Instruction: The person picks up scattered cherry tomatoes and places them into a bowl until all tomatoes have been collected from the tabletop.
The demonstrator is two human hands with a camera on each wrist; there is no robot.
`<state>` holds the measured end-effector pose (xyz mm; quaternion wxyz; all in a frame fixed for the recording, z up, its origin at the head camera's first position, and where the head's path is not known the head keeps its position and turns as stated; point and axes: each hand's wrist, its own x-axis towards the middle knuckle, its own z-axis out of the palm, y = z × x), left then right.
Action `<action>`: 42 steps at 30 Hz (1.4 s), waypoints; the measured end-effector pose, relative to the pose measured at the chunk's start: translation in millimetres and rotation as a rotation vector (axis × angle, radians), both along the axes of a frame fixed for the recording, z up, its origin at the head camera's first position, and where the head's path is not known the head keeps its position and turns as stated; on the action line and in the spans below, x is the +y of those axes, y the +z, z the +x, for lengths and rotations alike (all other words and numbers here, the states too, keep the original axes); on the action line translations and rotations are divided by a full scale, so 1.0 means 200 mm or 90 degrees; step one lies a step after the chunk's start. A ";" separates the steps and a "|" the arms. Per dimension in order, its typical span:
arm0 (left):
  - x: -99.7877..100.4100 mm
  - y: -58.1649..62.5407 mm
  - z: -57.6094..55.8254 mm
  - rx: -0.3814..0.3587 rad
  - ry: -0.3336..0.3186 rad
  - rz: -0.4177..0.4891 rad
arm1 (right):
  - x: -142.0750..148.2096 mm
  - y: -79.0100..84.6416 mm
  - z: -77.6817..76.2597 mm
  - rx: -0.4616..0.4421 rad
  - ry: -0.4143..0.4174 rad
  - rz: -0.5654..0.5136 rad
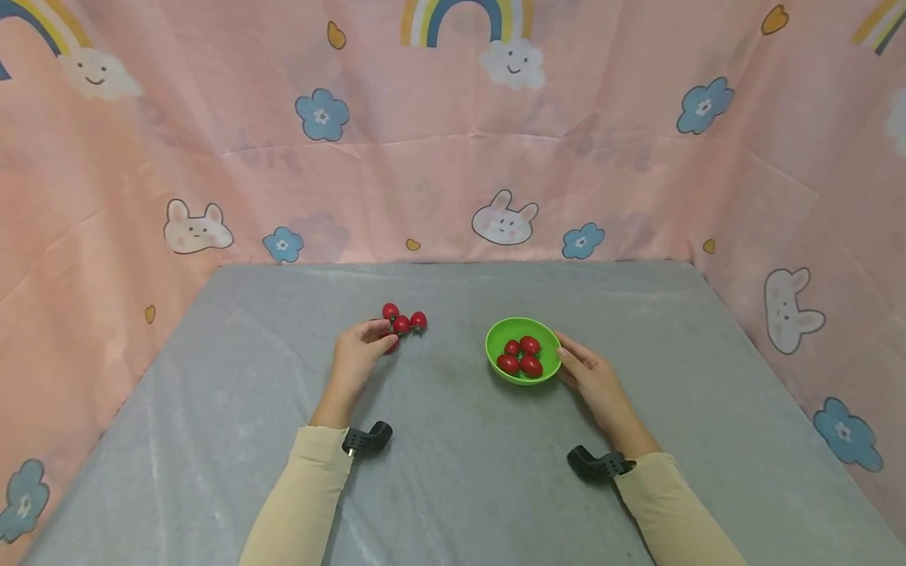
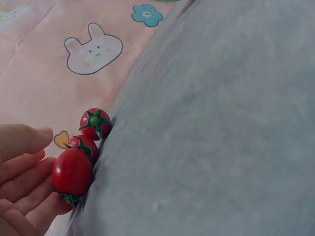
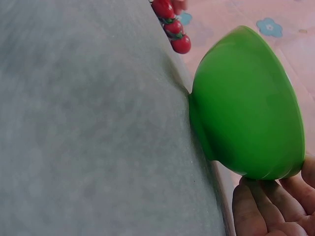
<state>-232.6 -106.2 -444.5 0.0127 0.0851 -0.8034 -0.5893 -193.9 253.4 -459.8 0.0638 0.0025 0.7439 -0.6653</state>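
1. Head view: the loose tomatoes lie clustered on the grey-covered desk, left of its middle and toward its far edge.

2. The left hand is clearly the nearer one. Its fingertips meet the cluster on the side facing the desk's left edge; most of the fruit lies beyond them, toward the far edge and the right edge.

3. In the left wrist view, the nearest tomato sits just beside the fingers, its long axis running roughly up and down in that view. The thumb stands off from it and the fingers are loosely extended, not closed around it; whether a fingertip touches it, I cannot tell.

4. The right hand pinches the green bowl on the side facing the desk's right edge, thumb at the rim, fingers against the outer wall.

5. The bowl, with four tomatoes inside, stands right of the loose cluster, well apart from it.
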 end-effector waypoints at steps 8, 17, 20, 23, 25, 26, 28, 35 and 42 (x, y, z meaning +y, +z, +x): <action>0.01 0.00 0.01 0.009 -0.012 -0.033 | 0.00 0.00 0.00 0.003 0.001 0.001; 0.02 -0.01 0.02 0.019 -0.018 -0.054 | 0.00 0.00 -0.01 0.005 0.000 -0.005; 0.02 -0.01 0.02 0.020 -0.016 -0.060 | 0.00 -0.01 -0.01 0.006 0.002 -0.011; 0.02 -0.02 0.02 0.020 -0.016 -0.065 | 0.00 -0.01 -0.01 0.010 0.005 -0.011; 0.02 -0.02 0.02 0.020 -0.018 -0.072 | 0.00 -0.02 -0.01 0.011 0.006 -0.009; 0.02 -0.02 0.02 0.019 -0.019 -0.074 | 0.01 -0.02 -0.01 0.011 0.007 -0.007; 0.02 -0.03 0.02 0.016 -0.021 -0.077 | 0.01 -0.02 -0.01 0.010 0.006 -0.002; 0.01 -0.03 0.02 0.006 -0.029 -0.079 | 0.01 -0.02 -0.01 0.007 0.006 -0.002; 0.01 -0.04 0.02 0.012 -0.028 -0.065 | 0.01 -0.01 -0.01 0.008 0.007 -0.012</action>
